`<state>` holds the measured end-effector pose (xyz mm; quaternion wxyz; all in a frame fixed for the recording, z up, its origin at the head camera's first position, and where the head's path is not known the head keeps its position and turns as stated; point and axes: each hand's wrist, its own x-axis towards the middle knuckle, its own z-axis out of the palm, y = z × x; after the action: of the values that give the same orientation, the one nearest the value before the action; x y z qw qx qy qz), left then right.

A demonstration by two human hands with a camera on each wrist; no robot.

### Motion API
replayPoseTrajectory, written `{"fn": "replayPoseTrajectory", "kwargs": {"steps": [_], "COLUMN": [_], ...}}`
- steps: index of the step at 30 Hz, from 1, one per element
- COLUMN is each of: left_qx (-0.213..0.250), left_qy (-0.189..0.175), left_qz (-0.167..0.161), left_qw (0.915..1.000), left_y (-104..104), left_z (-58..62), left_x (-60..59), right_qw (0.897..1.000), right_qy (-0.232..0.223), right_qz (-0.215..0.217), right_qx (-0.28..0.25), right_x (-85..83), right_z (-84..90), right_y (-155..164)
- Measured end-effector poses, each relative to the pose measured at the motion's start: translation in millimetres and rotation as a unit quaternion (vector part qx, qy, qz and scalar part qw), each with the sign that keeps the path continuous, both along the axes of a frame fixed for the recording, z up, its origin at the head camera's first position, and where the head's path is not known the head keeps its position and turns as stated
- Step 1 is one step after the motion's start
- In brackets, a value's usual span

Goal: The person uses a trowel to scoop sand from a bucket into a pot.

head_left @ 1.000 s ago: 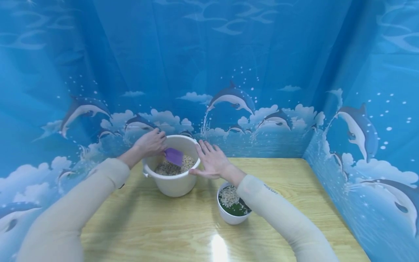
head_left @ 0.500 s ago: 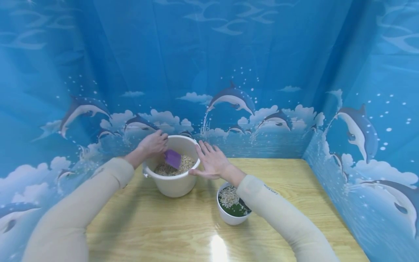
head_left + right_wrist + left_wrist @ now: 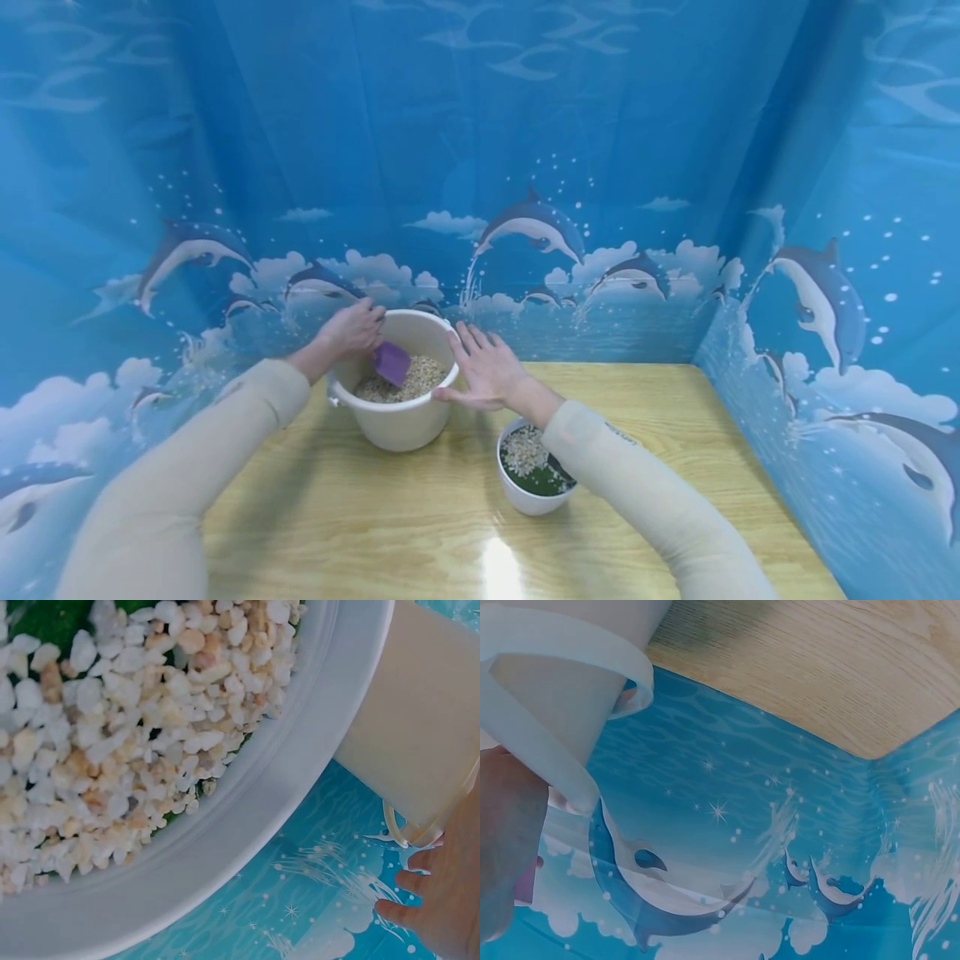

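The left hand (image 3: 351,329) grips a purple scoop (image 3: 392,362) in the bucket (image 3: 397,421). The right hand (image 3: 486,371), fingers spread, steadies the rim. Overfilling the scoop could spill pebbles (image 3: 420,375) on the desk (image 3: 645,417).

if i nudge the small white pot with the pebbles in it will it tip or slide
The small white pot looks squat, so it would probably slide on the glossy wooden table rather than tip. Its pebbles lie loose near the rim, so a sharp shove might spill some. Likely heavy for its size.

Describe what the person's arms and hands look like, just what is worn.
Both arms are covered to the wrist by snug, plain cream-beige sleeves: left sleeve, right sleeve. A small dark marking sits on the right sleeve near the wrist. The left hand and right hand are bare, with no gloves, rings or watch visible.
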<state>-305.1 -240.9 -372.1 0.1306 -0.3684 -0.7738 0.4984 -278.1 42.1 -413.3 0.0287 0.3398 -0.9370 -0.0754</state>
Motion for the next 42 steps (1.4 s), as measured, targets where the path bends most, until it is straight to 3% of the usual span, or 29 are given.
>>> {"fn": "replayPoseTrajectory", "kwargs": {"steps": [10, 26, 35, 42], "left_qx": [-0.007, 0.027, 0.037, 0.099], "left_qy": [-0.005, -0.039, -0.057, -0.082], "left_qz": [0.011, -0.017, -0.001, -0.015], "left_qw": [0.9999, 0.9987, 0.9977, 0.9916], "left_y": [0.5, 4.4, 4.3, 3.0], "left_z": [-6.3, -17.2, -15.8, -21.4], "left_x": [-3.0, -6.3, -4.5, -4.3], "right_qw": [1.000, 1.000, 1.000, 1.000], "right_qy": [-0.002, -0.004, -0.006, -0.007], "right_qz": [0.000, -0.001, -0.002, 0.001], "right_qx": [-0.001, 0.003, 0.003, 0.001], "right_x": [0.4, 0.2, 0.2, 0.0], "right_z": [-0.1, -0.8, 0.1, -0.3], "right_y": [0.9, 0.5, -0.5, 1.1]}}
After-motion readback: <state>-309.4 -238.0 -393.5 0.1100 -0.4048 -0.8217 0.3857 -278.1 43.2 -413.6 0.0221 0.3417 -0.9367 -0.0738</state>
